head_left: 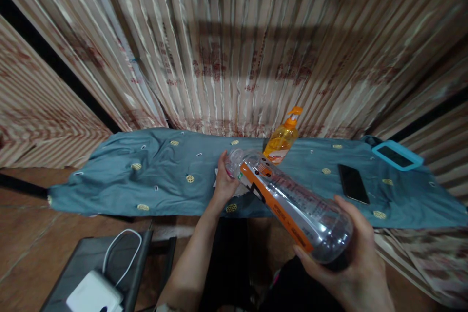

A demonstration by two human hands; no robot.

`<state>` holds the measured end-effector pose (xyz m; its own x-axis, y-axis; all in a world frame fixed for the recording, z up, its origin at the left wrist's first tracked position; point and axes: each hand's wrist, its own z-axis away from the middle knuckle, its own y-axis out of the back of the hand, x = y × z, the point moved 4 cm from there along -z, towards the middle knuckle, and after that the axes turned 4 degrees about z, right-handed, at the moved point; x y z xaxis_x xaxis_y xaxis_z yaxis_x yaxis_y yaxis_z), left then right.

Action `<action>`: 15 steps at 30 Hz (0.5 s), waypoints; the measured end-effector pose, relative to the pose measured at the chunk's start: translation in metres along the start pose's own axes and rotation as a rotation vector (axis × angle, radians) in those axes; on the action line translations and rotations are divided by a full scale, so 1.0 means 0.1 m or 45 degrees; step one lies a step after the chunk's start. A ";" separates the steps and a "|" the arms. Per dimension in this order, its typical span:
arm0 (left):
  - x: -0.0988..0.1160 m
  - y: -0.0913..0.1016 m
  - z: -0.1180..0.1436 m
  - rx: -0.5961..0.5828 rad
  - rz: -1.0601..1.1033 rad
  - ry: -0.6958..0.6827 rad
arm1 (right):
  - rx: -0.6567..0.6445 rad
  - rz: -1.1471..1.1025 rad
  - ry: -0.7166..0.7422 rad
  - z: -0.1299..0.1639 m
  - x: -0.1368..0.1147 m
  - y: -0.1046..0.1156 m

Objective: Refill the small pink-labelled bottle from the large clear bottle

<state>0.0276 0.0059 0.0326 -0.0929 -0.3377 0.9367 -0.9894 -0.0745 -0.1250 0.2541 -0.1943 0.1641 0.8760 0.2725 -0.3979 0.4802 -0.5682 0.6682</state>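
A large clear plastic bottle [303, 209] with an orange label lies aslant between my two hands, its neck pointing away and to the left. My right hand [360, 258] is wrapped round its base from the right. At the other end, my left hand [224, 183] closes about the neck, with its fingers partly hidden behind the bottle. No liquid shows inside the bottle. Behind its neck end stands an upright pump bottle [278, 144] with orange liquid and an orange pump head. Something white, like paper [241, 189], lies on the cloth beneath my left hand, mostly covered.
A teal cloth with yellow pineapple prints [168, 165] covers the narrow table. On its right lie a black phone [353, 184] and a blue-framed device [398, 155]. A white charger-like box [94, 293] with a cable sits on a dark stool [75, 261] at lower left. Pleated curtains [226, 58] hang behind.
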 end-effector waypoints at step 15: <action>0.02 -0.01 -0.01 0.011 -0.040 -0.042 | 0.003 0.010 0.020 -0.02 -0.03 0.02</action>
<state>0.0285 0.0060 0.0347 -0.0580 -0.3658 0.9289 -0.9907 -0.0935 -0.0987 0.2526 -0.1950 0.1682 0.8803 0.2801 -0.3830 0.4735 -0.5719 0.6699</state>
